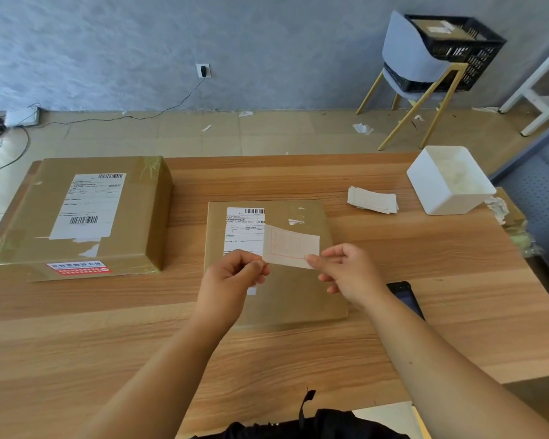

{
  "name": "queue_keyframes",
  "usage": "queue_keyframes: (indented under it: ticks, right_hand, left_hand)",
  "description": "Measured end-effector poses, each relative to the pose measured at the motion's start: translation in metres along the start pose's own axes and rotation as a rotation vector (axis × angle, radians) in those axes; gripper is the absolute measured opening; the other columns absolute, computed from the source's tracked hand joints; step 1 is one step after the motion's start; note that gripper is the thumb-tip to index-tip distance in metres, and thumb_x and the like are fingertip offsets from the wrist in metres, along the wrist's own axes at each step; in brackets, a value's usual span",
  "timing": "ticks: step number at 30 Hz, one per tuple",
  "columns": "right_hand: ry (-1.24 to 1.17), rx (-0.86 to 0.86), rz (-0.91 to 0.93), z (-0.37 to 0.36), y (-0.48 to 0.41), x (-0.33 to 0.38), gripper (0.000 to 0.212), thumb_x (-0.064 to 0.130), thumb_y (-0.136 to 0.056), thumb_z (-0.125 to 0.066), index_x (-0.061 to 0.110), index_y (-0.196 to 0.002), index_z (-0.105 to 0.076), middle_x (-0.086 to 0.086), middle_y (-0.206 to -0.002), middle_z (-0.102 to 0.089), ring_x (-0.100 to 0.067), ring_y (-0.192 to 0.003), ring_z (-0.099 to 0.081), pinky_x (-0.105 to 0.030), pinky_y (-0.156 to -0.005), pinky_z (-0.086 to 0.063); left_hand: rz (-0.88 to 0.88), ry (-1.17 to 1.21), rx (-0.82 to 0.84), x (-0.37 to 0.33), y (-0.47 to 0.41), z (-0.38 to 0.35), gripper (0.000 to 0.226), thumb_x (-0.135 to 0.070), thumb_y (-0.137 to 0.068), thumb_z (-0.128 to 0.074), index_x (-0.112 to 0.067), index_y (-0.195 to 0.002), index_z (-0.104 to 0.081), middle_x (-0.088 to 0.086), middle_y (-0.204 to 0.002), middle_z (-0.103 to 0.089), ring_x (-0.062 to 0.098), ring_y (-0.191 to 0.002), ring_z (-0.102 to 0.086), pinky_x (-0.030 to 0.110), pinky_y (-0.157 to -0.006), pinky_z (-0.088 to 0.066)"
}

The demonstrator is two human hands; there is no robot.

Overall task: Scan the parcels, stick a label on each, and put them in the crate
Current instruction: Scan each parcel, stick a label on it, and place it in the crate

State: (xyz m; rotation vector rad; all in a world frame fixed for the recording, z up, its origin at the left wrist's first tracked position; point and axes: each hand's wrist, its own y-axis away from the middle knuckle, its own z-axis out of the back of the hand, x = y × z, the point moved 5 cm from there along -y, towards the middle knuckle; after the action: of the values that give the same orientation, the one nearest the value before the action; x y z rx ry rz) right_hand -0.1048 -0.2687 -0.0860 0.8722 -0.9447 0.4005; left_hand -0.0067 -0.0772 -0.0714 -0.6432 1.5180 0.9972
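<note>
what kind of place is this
Probably a small, makeshift parcel-packing spot in a plain room rather than a real warehouse. Taped cardboard parcels with barcoded shipping labels lie on a wooden table, a stack of labels waits nearby, and a black crate sits on a chair.

Even, bright daylight, I note no harsh glare, soft faint shadows under the hands (292, 277) on the counter (425, 296), wide-angle bowing at the edges, label print too soft to read, far crate (457, 49) slightly blurred.
</note>
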Motion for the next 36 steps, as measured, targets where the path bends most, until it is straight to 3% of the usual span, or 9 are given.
queue_keyframes:
  ticks: [4,8,14,19,21,23,27,32,36]
  right_hand:
    - [0.018,-0.093,0.015,0.003,0.003,-0.001,0.032,0.039,-0.076,-0.076,0.018,-0.092,-0.057,-0.001,-0.089,-0.064,-0.009,-0.065,-0.061,-0.022,-0.046,-0.046]
    - [0.064,-0.196,0.158,0.006,0.008,0.008,0.018,0.028,-0.078,-0.077,0.025,-0.083,-0.060,0.007,-0.081,-0.061,-0.005,-0.068,-0.056,-0.021,-0.060,-0.043]
    - [0.124,0.070,0.456,-0.019,0.024,0.041,0.019,0.018,-0.085,-0.070,0.036,-0.080,-0.070,0.018,-0.082,-0.065,0.005,-0.071,-0.054,-0.007,-0.065,-0.040]
    - [0.168,0.259,0.461,-0.030,0.028,0.043,0.017,0.021,-0.088,-0.067,0.037,-0.087,-0.073,0.013,-0.095,-0.068,-0.003,-0.092,-0.060,-0.019,-0.083,-0.046]
    - [0.135,0.295,0.463,-0.031,0.030,0.043,0.016,0.019,-0.086,-0.069,0.033,-0.084,-0.075,0.009,-0.093,-0.070,-0.011,-0.091,-0.063,-0.028,-0.081,-0.049]
    - [0.111,0.310,0.463,-0.029,0.031,0.042,0.013,0.020,-0.083,-0.071,0.032,-0.082,-0.076,0.008,-0.090,-0.071,-0.011,-0.088,-0.065,-0.024,-0.076,-0.047]
    - [0.098,0.280,0.445,-0.018,0.030,0.041,0.012,0.022,-0.084,-0.071,0.032,-0.081,-0.076,0.009,-0.087,-0.071,-0.003,-0.079,-0.062,-0.016,-0.071,-0.043]
    - [0.071,0.183,0.383,0.001,0.027,0.032,0.010,0.034,-0.085,-0.065,0.032,-0.080,-0.073,-0.004,-0.085,-0.070,-0.025,-0.084,-0.062,-0.039,-0.079,-0.051]
    - [0.060,0.068,0.314,0.024,0.019,0.022,0.015,0.026,-0.091,-0.058,0.027,-0.079,-0.069,0.000,-0.080,-0.069,-0.023,-0.084,-0.064,-0.042,-0.081,-0.052]
  left_hand:
    - [0.015,0.051,-0.027,0.001,0.000,0.000,0.022,-0.004,-0.088,-0.057,-0.012,-0.070,-0.066,-0.003,-0.069,-0.069,0.004,-0.061,-0.059,0.013,-0.059,-0.048]
    - [0.027,0.019,-0.047,0.001,-0.001,0.001,0.020,-0.005,-0.087,-0.058,-0.012,-0.070,-0.065,-0.003,-0.069,-0.070,0.003,-0.061,-0.060,0.012,-0.059,-0.048]
    - [0.022,-0.077,-0.023,-0.003,0.000,-0.005,0.015,-0.010,-0.087,-0.060,-0.009,-0.074,-0.067,-0.005,-0.072,-0.071,0.005,-0.067,-0.062,0.025,-0.069,-0.050]
    - [-0.008,-0.105,0.043,-0.010,0.002,-0.015,0.014,-0.012,-0.086,-0.062,-0.013,-0.073,-0.068,-0.002,-0.072,-0.070,0.007,-0.067,-0.061,0.021,-0.068,-0.049]
    - [-0.027,-0.127,0.071,-0.012,0.003,-0.019,0.015,-0.014,-0.085,-0.064,-0.018,-0.072,-0.069,-0.003,-0.070,-0.069,0.004,-0.065,-0.059,0.015,-0.061,-0.046]
    - [-0.039,-0.151,0.091,-0.015,0.003,-0.023,0.017,-0.017,-0.084,-0.065,-0.024,-0.069,-0.069,-0.005,-0.067,-0.068,0.002,-0.063,-0.057,0.010,-0.055,-0.042]
    - [-0.052,-0.194,0.138,-0.018,0.001,-0.031,0.017,-0.019,-0.084,-0.065,-0.029,-0.071,-0.069,0.000,-0.074,-0.069,0.009,-0.068,-0.060,0.021,-0.062,-0.047]
    - [-0.045,-0.212,0.159,-0.021,-0.001,-0.049,0.014,-0.019,-0.083,-0.066,-0.025,-0.072,-0.071,0.004,-0.073,-0.068,0.010,-0.066,-0.056,0.020,-0.062,-0.044]
    - [-0.028,-0.212,0.159,-0.022,-0.003,-0.068,0.015,-0.014,-0.083,-0.065,-0.022,-0.072,-0.071,0.001,-0.071,-0.069,0.006,-0.066,-0.058,0.019,-0.064,-0.046]
